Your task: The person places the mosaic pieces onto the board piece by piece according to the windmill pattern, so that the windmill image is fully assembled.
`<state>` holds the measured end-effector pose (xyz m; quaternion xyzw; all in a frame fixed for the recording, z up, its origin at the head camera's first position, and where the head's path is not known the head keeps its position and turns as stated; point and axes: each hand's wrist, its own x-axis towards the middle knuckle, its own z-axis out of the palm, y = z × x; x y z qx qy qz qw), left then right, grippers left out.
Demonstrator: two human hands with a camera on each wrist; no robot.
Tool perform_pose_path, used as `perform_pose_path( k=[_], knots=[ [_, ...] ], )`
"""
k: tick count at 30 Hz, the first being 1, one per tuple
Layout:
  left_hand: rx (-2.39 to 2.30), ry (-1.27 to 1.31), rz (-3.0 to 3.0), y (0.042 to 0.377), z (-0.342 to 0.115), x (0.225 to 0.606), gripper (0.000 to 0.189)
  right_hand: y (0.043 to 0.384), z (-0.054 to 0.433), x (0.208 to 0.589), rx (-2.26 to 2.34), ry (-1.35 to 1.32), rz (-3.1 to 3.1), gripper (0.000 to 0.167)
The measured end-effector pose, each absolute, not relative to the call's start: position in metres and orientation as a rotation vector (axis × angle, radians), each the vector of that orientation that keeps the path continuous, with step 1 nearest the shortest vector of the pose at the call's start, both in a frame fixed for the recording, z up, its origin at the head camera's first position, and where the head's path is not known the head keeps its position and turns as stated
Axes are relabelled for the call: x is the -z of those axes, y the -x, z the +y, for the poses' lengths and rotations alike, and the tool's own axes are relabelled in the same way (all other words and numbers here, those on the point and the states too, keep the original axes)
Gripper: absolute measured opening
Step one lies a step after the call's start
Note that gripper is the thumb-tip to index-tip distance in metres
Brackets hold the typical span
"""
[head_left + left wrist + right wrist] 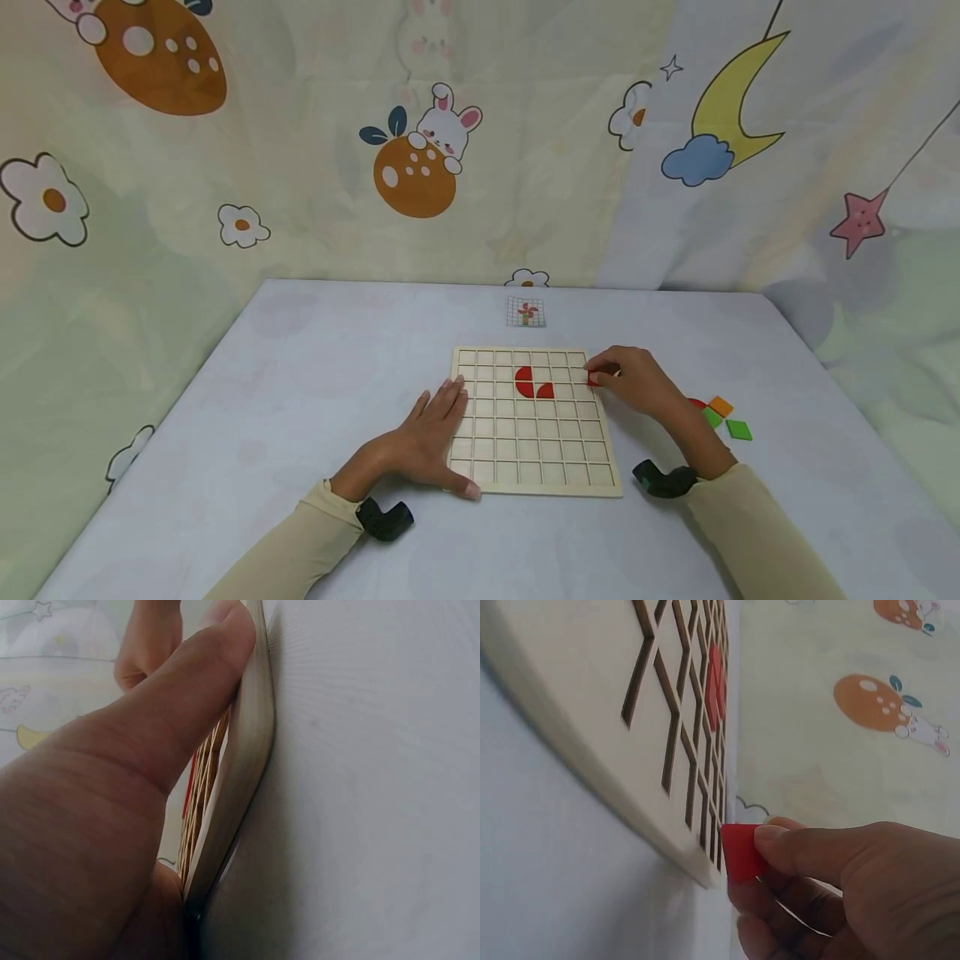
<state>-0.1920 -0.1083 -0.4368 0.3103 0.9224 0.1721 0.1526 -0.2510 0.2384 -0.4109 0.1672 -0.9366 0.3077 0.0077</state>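
Note:
A wooden grid board (pixel 547 490) lies on the table, with red quarter-round pieces (pixel 546 392) set in cells of its upper middle. My left hand (pixel 427 442) rests along the board's left side, fingers spread and straight, its thumb at the near left corner. In the left wrist view that thumb (pixel 202 667) lies across the board's edge. Between thumb and fingers my right hand (pixel 633 379) pinches a small red piece (pixel 741 851) at the board's upper right edge. The piece shows a straight top edge in the right wrist view; the fingers cover part of it.
To the right of the board lie loose pieces: an orange square (pixel 721 406), a green piece (pixel 712 418), a green diamond (pixel 738 430) and a red piece (pixel 697 403) partly behind the right forearm. Beyond the board is a small card (pixel 526 312) with a gridded flower picture.

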Motion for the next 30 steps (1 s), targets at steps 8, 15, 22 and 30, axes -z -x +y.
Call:
perform_pose_path(
  k=[8, 15, 22, 30],
  knots=[
    [-0.487, -0.885, 2.646, 0.194, -0.109, 0.438, 0.136, 0.254, 0.214, 0.411, -1.045, -0.569, -2.968, 0.016],
    [-0.488, -0.898, 2.652, 0.192, -0.11, 0.436, 0.134, 0.258, 0.205, 0.413, -1.113, -0.649, -2.96, 0.013],
    [-0.491, -0.882, 2.645, 0.191, -0.108, 0.436, 0.133, 0.259, 0.201, 0.415, -1.057, -0.659, -2.999, 0.014],
    [-0.486, -0.865, 2.645, 0.19, -0.107, 0.435, 0.134, 0.259, 0.201, 0.416, -1.018, -0.733, -2.995, 0.015]
  ],
)
